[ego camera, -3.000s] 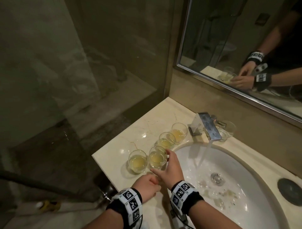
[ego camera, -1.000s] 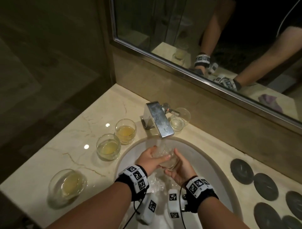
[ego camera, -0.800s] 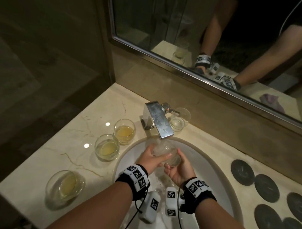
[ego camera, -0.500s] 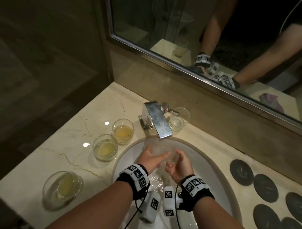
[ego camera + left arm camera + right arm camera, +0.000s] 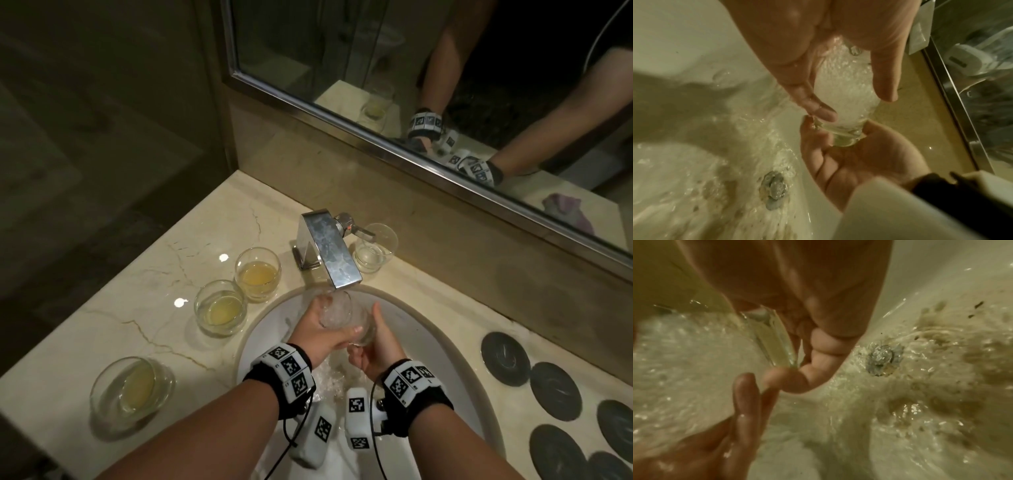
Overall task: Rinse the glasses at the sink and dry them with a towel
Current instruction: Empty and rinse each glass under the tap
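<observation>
I am working both hands over the sink (image 5: 442,329), and I log the scene from left to right.

Well left of my fingers, three glasses holding yellow liquid stand on the counter (image 5: 144,308): the near glass (image 5: 132,394), the middle glass (image 5: 221,307) and the far glass (image 5: 257,274). None has been rinsed yet.

My left hand (image 5: 317,330) wraps the side wall of the held glass (image 5: 344,317), thumb on one side and fingers (image 5: 818,105) curled round the other. The glass sits tilted between both hands, directly under the faucet (image 5: 330,255), and running water fills it with white foam.

My right hand (image 5: 375,346) supports the thick base from below, fingers cupped and partly curled against it; the thumb stands up beside the wall. In the right wrist view the base rim (image 5: 772,337) lies against the bent fingers.

Beyond my right fingertips, behind the faucet, a clear glass (image 5: 375,248) stands empty. Dark coasters (image 5: 505,354) lie further right.

Handling judgement: the glass is rigid, thin at the lip, heavy at the base, and wet, so slippery and breakable against the basin. Hold it round the mid wall with a second support under the base. Avoid pinching the rim. No towel shows on the counter itself.
</observation>
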Motion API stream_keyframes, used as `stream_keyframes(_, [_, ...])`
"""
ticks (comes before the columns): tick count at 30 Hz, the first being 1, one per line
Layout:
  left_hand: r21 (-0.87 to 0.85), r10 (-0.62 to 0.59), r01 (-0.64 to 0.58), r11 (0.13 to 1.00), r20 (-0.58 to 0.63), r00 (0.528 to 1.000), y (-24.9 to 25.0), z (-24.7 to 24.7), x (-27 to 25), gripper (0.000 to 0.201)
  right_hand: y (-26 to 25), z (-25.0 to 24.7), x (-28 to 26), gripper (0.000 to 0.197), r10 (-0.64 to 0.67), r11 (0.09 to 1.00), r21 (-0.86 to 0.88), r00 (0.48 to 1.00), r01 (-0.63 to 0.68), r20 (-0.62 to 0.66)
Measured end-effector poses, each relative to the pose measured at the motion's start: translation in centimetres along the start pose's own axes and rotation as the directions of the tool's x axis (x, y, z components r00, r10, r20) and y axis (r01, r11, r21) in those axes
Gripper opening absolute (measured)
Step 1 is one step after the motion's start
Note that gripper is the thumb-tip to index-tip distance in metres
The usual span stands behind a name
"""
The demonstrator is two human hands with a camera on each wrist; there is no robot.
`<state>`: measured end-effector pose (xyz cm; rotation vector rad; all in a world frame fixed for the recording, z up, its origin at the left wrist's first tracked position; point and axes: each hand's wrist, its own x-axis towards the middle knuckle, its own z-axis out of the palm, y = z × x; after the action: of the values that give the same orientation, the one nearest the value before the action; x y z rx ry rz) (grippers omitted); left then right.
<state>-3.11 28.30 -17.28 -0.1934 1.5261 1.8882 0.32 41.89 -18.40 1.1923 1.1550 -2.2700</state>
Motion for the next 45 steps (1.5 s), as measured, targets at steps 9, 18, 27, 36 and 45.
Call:
stream_keyframes(9, [0.028,-0.015,0.015,1.0,0.007,1.0,0.3,0.2,-0.3,0.061,-0.7,0.3,-0.2,0.059,-0.113,0.994,0.009,0.994,0.113,0.006])
stream_keyframes(18, [0.134,-0.052,0.058,0.989,-0.049,0.997,0.2,-0.8,0.1,0.098,-0.2,0.4,-0.1,0.072,-0.059,0.997,-0.043,0.996,0.057,-0.065])
stream_keyframes(27, [0.19,-0.038,0.048,0.981,-0.058,0.998,0.8,-1.1,-0.3,0.076,-0.3,1.0,-0.7,0.048,-0.1,0.994,0.034,0.995,0.101,-0.022])
stream_keyframes(36, [0.17,-0.004,0.012,0.985,-0.046,0.999,0.7,-0.5,-0.3,0.08,0.0,1.0,-0.4,0.059,-0.099,0.994,0.047,0.994,0.102,-0.055])
stream_keyframes(45, [0.176,-0.019,0.026,0.984,-0.042,0.999,0.6,-0.7,-0.4,0.095,-0.5,0.9,-1.0,0.045,-0.06,0.997,0.051,0.996,0.063,-0.072])
